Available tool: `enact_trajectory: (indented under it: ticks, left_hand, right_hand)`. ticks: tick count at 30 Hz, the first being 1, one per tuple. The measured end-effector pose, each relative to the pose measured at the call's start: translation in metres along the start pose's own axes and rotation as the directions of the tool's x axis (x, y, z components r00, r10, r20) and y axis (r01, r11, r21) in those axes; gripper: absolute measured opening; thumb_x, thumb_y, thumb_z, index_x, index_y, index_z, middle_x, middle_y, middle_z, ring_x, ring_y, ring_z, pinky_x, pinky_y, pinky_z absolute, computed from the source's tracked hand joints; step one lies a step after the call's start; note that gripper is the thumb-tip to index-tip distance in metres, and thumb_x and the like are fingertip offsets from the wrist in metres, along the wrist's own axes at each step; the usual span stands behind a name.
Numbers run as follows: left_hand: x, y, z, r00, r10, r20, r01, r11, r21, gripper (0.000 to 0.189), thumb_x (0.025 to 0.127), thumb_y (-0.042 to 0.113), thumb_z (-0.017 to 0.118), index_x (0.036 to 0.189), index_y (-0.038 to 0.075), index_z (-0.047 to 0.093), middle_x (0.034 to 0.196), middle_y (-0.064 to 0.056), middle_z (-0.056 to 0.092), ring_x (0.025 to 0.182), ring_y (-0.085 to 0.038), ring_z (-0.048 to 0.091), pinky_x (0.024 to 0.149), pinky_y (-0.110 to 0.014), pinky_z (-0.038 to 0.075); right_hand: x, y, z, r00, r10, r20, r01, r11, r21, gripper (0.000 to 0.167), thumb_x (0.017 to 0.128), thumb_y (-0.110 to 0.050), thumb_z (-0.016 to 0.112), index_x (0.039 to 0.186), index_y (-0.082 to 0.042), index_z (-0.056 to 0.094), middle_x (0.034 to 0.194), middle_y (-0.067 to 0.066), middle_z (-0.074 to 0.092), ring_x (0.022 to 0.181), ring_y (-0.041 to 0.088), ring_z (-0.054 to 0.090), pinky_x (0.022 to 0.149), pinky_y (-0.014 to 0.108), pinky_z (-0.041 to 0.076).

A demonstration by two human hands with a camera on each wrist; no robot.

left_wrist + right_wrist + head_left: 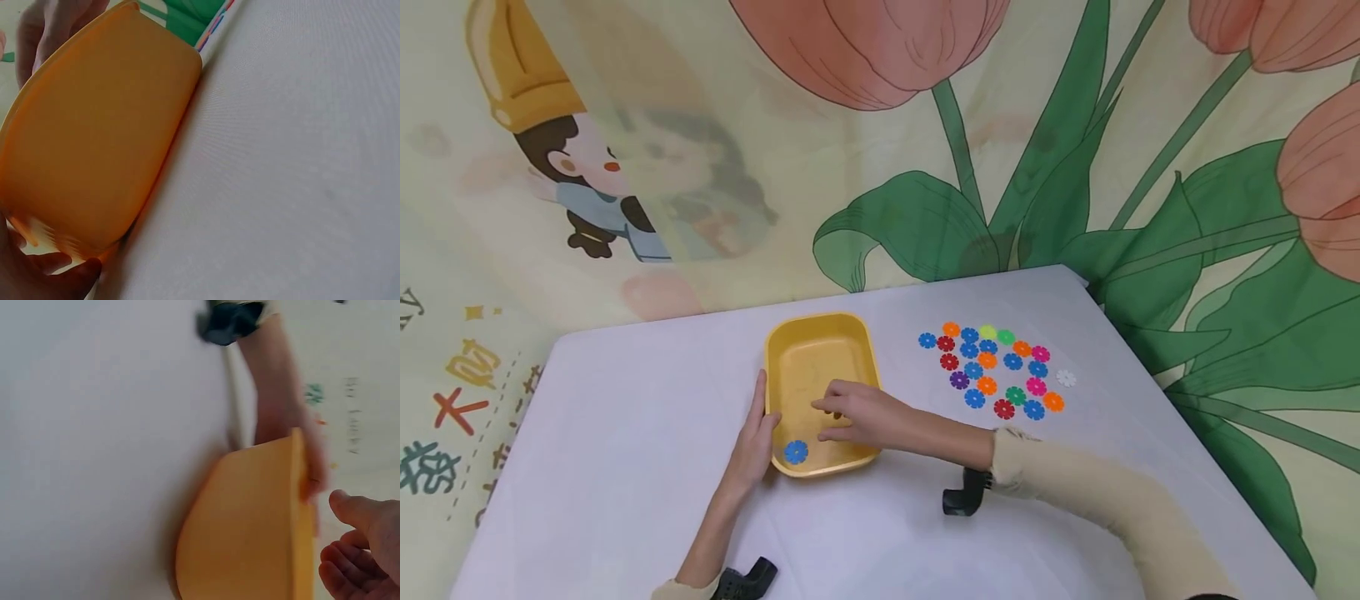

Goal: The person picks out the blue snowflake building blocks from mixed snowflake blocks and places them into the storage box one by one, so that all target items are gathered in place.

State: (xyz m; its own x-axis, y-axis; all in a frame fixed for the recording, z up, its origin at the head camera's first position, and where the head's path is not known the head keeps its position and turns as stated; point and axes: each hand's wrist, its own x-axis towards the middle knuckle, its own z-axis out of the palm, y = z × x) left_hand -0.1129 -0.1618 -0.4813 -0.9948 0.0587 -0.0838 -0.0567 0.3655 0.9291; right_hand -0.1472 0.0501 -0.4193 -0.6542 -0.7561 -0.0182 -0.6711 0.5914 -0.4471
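A yellow plastic tray rests on the table, with one blue notched disc lying in its near left corner. My left hand holds the tray by its left side, the thumb at the rim and the fingers along the outer wall. In the left wrist view that hand is at one end of the tray. Over the tray's right half reaches my right hand, thumb and fingers apart. The right wrist view shows this hand beside the tray rim, nothing visible between thumb and fingers.
Right of the tray, several coloured notched discs lie spread out, with a white one at their right edge. The white table meets a printed backdrop at its far edge. Black wrist mounts sit on both forearms.
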Motion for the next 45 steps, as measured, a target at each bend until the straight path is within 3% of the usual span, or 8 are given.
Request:
enact_trajectory:
  ticks: [3,7,16,23,29,35,40,45]
  left_hand:
    - [-0.002,-0.002,0.002,1.0,-0.015,-0.002,0.014,1.0,-0.005,0.066,0.101,0.014,0.031,0.157,0.023,-0.002,0.165,0.005,-0.003,0.153,-0.022,-0.003,0.123,-0.051,0.003]
    - [-0.003,-0.001,0.003,1.0,-0.015,-0.005,0.014,1.0,-0.015,0.066,0.1,0.013,0.031,0.157,0.023,-0.001,0.165,0.006,-0.002,0.153,-0.02,-0.003,0.124,-0.049,0.003]
    - [-0.002,0.0,0.001,1.0,-0.008,-0.004,0.008,1.0,-0.009,0.066,0.101,0.014,0.031,0.157,0.023,-0.002,0.165,0.006,-0.003,0.153,-0.02,-0.004,0.124,-0.05,0.002]
    - [0.0,-0.002,-0.001,1.0,-0.014,-0.009,0.014,1.0,-0.012,0.066,0.101,0.016,0.031,0.157,0.026,-0.002,0.165,0.009,-0.003,0.153,-0.019,-0.004,0.124,-0.049,0.002]
    - [0.0,-0.003,0.0,1.0,-0.012,-0.006,0.012,1.0,-0.018,0.067,0.1,0.015,0.031,0.157,0.024,-0.002,0.165,0.008,-0.003,0.153,-0.018,-0.004,0.124,-0.048,0.002]
    - [0.0,-0.003,0.001,1.0,-0.011,-0.004,0.011,1.0,-0.015,0.067,0.1,0.014,0.031,0.157,0.025,-0.002,0.165,0.008,-0.003,0.153,-0.019,-0.004,0.124,-0.048,0.002]
    - [0.0,-0.002,0.001,1.0,-0.011,0.0,0.011,1.0,-0.007,0.067,0.101,0.016,0.032,0.157,0.027,-0.003,0.165,0.009,-0.004,0.153,-0.019,-0.004,0.124,-0.048,0.002]
    - [0.0,0.0,0.0,1.0,-0.003,0.002,0.003,1.0,-0.002,0.066,0.101,0.016,0.032,0.157,0.025,-0.003,0.165,0.008,-0.004,0.153,-0.019,-0.004,0.124,-0.049,0.003]
  right_hand:
    - [-0.034,0.006,-0.012,0.989,0.087,-0.118,-0.072,0.989,0.127,0.047,0.085,-0.027,0.074,0.127,-0.01,0.065,0.106,0.005,0.066,0.093,0.011,0.062,0.077,0.015,0.054]
    - [-0.075,0.023,-0.019,0.95,0.203,-0.236,-0.149,0.962,0.229,0.044,0.082,-0.023,0.077,0.124,-0.013,0.067,0.106,0.003,0.067,0.094,0.011,0.063,0.076,0.016,0.056]
    - [-0.121,0.071,-0.026,0.87,0.338,-0.36,-0.257,0.932,0.256,0.042,0.079,-0.017,0.079,0.119,-0.01,0.068,0.104,0.009,0.069,0.088,0.017,0.066,0.074,0.029,0.06]
    - [-0.137,0.11,-0.035,0.821,0.421,-0.386,-0.342,0.904,0.256,0.042,0.08,-0.015,0.078,0.119,-0.002,0.067,0.103,0.013,0.07,0.089,0.022,0.067,0.075,0.033,0.06]
    - [-0.158,0.158,-0.041,0.746,0.522,-0.413,-0.453,0.853,0.259,0.04,0.083,-0.014,0.075,0.118,0.002,0.066,0.104,0.018,0.068,0.09,0.03,0.066,0.075,0.036,0.06]
    - [-0.181,0.192,-0.048,0.667,0.638,-0.384,-0.556,0.77,0.313,0.038,0.088,-0.017,0.07,0.121,0.002,0.064,0.108,0.02,0.063,0.097,0.033,0.061,0.071,0.035,0.06]
    - [-0.193,0.209,-0.05,0.668,0.658,-0.347,-0.582,0.753,0.307,0.038,0.091,-0.019,0.067,0.123,0.001,0.063,0.112,0.022,0.062,0.101,0.034,0.06,0.071,0.016,0.052]
    - [-0.196,0.218,-0.046,0.691,0.64,-0.335,-0.582,0.768,0.268,0.034,0.092,-0.016,0.066,0.121,0.003,0.065,0.109,0.023,0.062,0.098,0.034,0.061,0.075,0.027,0.058]
